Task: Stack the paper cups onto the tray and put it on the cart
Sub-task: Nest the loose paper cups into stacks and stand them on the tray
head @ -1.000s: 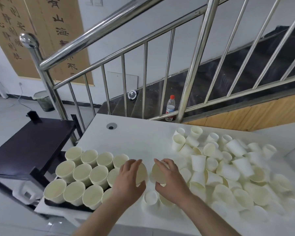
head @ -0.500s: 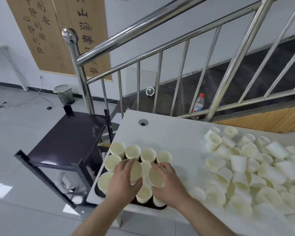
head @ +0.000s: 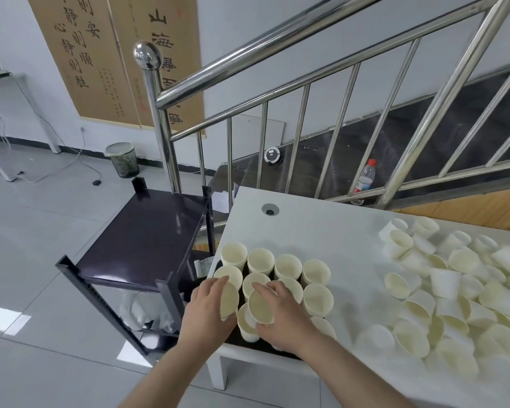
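The black cart [head: 147, 231] off the desk's [head: 330, 231] left edge carries no tray yet. The dark tray [head: 236, 338] at the near-left corner holds rows of upright cream cup stacks [head: 277, 269]; many loose cups [head: 454, 295] remain rightward. Left hand [head: 206, 313] and right hand [head: 283, 316] each grip one tilted paper cup above the tray.

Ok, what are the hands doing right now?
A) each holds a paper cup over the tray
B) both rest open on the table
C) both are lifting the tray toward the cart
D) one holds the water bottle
A: the left hand and the right hand each grip a paper cup above the cup stacks on the tray, which sits on the white table.
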A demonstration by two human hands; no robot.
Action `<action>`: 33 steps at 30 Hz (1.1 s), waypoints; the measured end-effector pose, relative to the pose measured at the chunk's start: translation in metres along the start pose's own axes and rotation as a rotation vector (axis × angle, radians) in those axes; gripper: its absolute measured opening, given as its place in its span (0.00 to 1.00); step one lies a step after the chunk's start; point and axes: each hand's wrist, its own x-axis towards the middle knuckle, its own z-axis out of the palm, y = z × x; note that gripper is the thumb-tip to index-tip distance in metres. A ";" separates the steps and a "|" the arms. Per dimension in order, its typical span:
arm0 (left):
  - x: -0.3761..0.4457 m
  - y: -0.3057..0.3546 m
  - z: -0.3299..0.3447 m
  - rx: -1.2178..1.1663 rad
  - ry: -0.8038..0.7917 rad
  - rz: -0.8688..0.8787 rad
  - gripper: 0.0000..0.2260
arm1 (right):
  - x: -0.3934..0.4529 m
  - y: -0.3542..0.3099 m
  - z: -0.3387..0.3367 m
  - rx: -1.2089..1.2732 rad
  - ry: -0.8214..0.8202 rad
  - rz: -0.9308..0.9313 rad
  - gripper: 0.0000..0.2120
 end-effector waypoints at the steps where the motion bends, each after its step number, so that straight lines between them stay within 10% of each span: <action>1: 0.001 -0.002 0.001 0.011 -0.021 0.002 0.32 | 0.001 0.000 0.002 -0.011 -0.012 0.006 0.35; 12: 0.012 -0.021 0.014 0.126 -0.252 -0.029 0.33 | 0.020 0.007 0.022 -0.078 -0.093 0.021 0.36; 33: 0.012 -0.005 0.018 0.148 -0.172 -0.022 0.25 | 0.019 0.015 0.017 -0.148 -0.079 -0.036 0.32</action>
